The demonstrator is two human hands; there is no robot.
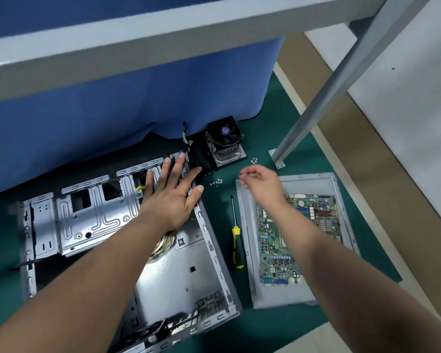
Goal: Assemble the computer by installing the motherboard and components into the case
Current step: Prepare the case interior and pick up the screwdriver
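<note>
While left hand presses flat, fingers spread, bracing case at its far corner, right hand hovers loosely curled, gripping nothing, near 2 screw clusters; motherboard waits on panel.

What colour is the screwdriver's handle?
The screwdriver handle is yellow and dark green, seen best in the head view, the only one.

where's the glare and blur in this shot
Head view: glare whitens the case floor below the left hand; the right hand fingertips look motion-blurred; the wide lens bows the shelf beam; the motherboard and screwdriver stay fairly sharp.
</note>
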